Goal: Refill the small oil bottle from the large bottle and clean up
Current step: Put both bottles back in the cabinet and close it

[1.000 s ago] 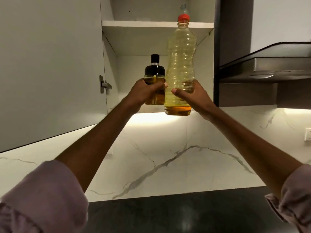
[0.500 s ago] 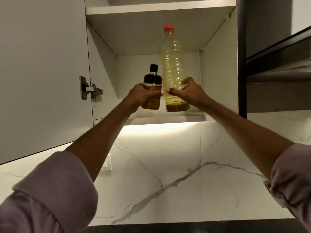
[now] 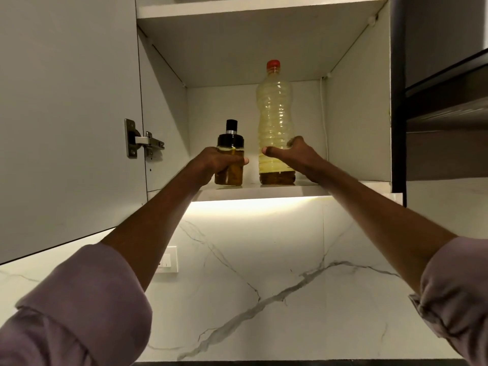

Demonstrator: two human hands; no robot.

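Hands (image 3: 214,165) grip bottles (image 3: 229,165) (both upright).

No readable text anywhere. Large bottle (image 3: 276,128): clear ribbed plastic, no label, red cap plain. Small bottle (image 3: 230,165): no label visible, black top unmarked. Cabinet door (image 3: 66,114), hinge (image 3: 142,141) and wall switch (image 3: 166,260): no legible markings.
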